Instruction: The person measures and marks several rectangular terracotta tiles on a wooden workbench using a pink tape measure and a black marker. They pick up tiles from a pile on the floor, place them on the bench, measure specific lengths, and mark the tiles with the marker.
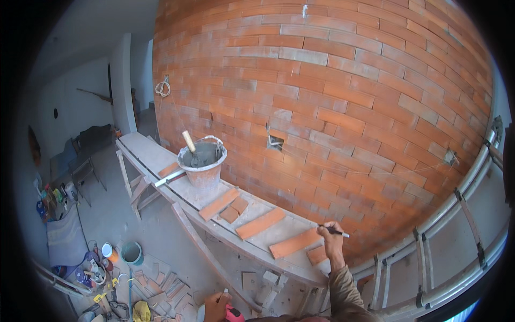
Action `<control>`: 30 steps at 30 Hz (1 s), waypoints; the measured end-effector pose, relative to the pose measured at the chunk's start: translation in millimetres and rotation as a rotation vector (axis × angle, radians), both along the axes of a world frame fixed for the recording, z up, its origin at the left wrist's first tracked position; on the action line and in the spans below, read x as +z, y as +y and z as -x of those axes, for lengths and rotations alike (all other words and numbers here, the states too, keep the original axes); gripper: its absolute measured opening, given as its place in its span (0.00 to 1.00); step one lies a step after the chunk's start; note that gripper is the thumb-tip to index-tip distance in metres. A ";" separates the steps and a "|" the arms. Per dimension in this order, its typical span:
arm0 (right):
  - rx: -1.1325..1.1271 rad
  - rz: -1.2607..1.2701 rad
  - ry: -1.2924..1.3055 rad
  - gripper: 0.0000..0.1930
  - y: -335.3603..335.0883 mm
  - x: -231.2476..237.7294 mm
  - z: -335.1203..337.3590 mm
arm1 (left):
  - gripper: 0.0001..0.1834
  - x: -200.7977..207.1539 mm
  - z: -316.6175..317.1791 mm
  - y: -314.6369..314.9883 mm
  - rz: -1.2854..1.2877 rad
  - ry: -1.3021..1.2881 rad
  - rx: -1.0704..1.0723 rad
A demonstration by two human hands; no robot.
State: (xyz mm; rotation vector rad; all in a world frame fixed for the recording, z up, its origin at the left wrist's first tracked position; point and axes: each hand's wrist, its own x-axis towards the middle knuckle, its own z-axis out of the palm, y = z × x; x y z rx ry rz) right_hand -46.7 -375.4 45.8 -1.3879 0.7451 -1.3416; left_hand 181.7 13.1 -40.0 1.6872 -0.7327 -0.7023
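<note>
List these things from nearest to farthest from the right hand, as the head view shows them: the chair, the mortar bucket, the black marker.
1. Black marker: held in the right hand.
2. Mortar bucket: to the hand's left, standing on the plank platform.
3. Chair: farther left, on the floor beyond the platform.

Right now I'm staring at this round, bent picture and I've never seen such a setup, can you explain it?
There's no machine, just a person's two bare hands. A wide fisheye camera on the head looks down, so straight edges bend. The right hand grips a dark pen near one end of a raised plank. The left hand, low down, is beside a red object, too cut off to name. On the plank are a bucket of grey mix and flat orange brick pieces.
</note>
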 end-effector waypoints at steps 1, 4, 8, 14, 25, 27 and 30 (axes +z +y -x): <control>-0.037 0.020 0.054 0.05 -11.2 -5.0 2.5 | 0.17 10.9 6.6 -5.0 0.064 -0.010 0.023; -0.176 0.124 0.228 0.05 -45.9 -23.7 17.5 | 0.18 21.0 14.8 -14.0 0.063 0.000 0.021; -0.139 0.042 0.419 0.06 -63.8 -44.1 17.5 | 0.17 27.9 17.0 -5.5 0.016 0.097 0.033; -0.059 -0.099 0.476 0.07 -45.1 -27.4 17.7 | 0.15 24.0 19.5 3.6 0.040 0.176 0.068; -0.073 -0.039 0.539 0.06 -50.6 -55.2 15.2 | 0.17 24.9 21.2 0.6 0.006 0.178 0.045; -0.064 -0.037 0.558 0.05 -47.6 -49.7 11.9 | 0.17 25.6 21.0 2.3 0.002 0.165 0.044; -0.026 -0.059 0.576 0.05 -48.7 -47.7 14.8 | 0.17 26.6 21.9 1.0 -0.004 0.157 0.039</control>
